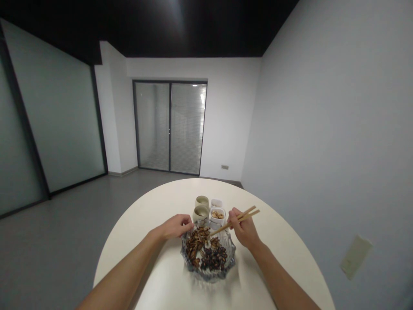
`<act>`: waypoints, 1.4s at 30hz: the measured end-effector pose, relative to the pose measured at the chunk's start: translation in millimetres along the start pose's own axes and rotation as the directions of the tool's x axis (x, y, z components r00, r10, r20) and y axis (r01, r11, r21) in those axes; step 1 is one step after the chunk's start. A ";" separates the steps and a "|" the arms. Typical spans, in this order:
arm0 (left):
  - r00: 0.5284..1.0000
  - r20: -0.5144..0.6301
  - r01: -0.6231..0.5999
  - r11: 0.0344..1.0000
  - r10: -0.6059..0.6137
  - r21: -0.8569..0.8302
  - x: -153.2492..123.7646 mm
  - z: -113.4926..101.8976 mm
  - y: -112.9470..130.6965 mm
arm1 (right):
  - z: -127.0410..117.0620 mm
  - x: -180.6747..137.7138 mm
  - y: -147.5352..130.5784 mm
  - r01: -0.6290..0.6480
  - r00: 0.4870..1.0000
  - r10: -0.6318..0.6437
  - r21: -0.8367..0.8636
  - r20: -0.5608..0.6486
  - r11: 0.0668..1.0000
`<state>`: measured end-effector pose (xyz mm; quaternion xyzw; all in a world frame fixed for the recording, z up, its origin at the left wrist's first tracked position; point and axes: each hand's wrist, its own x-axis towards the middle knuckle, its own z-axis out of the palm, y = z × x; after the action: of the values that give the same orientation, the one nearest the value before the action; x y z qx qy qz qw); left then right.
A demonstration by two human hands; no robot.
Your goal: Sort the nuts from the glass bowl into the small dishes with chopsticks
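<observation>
A clear glass bowl (232,255) with a scalloped rim stands near me on the table. Inside it, brown elongated seed-like pieces (195,244) lie to the left, and darker, nearly black ones (213,258) are heaped at the front right. My left hand (177,225) grips the bowl's left rim with curled fingers. Held in my right hand (241,226) is a pair of wooden chopsticks (250,212). Their tips reach down into the middle of the bowl; whether they pinch a piece is too small to tell.
Just behind the bowl stand two greenish cups (202,200) and two small white containers (217,203), the nearer one holding pale nut-like pieces (217,214). All are on a round cream table (155,202). A white wall (322,129) rises on the right.
</observation>
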<state>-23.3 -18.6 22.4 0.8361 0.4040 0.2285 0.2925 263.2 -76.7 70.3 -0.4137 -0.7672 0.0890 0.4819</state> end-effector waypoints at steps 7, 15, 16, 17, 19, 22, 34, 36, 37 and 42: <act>1.000 -0.012 -0.002 1.000 0.002 0.017 1.7 1.2 -4.6 | -6.2 1.0 4.6 -0.014 0.999 0.015 0.039 -0.039 0.999; 1.000 -0.010 -0.015 1.000 0.015 0.013 1.8 3.2 -6.0 | -5.2 1.8 6.3 -0.059 0.998 0.059 0.024 0.005 0.998; 1.000 -0.009 -0.015 1.000 0.015 0.012 1.8 3.1 -6.0 | -5.1 1.9 5.8 -0.055 0.998 0.055 0.012 0.011 0.998; 1.000 -0.007 -0.015 1.000 0.015 0.010 1.8 3.0 -6.0 | -5.2 1.9 5.1 -0.052 0.999 0.052 0.000 0.013 0.999; 1.000 -0.007 -0.014 1.000 0.014 0.009 1.9 2.8 -5.8 | -5.6 2.1 3.1 -0.047 0.999 0.047 -0.015 0.017 0.999; 1.000 -0.013 -0.013 1.000 0.013 0.009 2.0 2.7 -5.2 | -5.8 2.4 -0.7 -0.048 0.998 0.049 -0.013 0.029 0.999; 1.000 -0.012 -0.014 1.000 0.014 0.013 1.5 1.8 -3.9 | -4.5 3.0 -2.7 -0.043 0.999 0.043 -0.041 0.017 0.998; 1.000 -0.014 -0.013 1.000 0.013 0.020 1.5 1.7 -3.8 | -4.8 2.6 -2.4 -0.039 0.999 0.038 -0.028 -0.007 0.999; 1.000 -0.014 -0.011 1.000 0.011 0.022 1.6 1.7 -3.8 | -4.9 2.4 -2.3 -0.038 0.999 0.038 -0.019 -0.015 0.999; 1.000 -0.011 -0.016 0.999 0.016 0.031 1.5 1.5 -4.2 | -4.4 1.6 -1.0 -0.034 0.999 0.034 0.002 -0.020 0.999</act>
<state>-23.8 -15.7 18.7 0.8423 0.4026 0.2293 0.2753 266.0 -77.3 74.2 -0.4274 -0.7551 0.0936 0.4883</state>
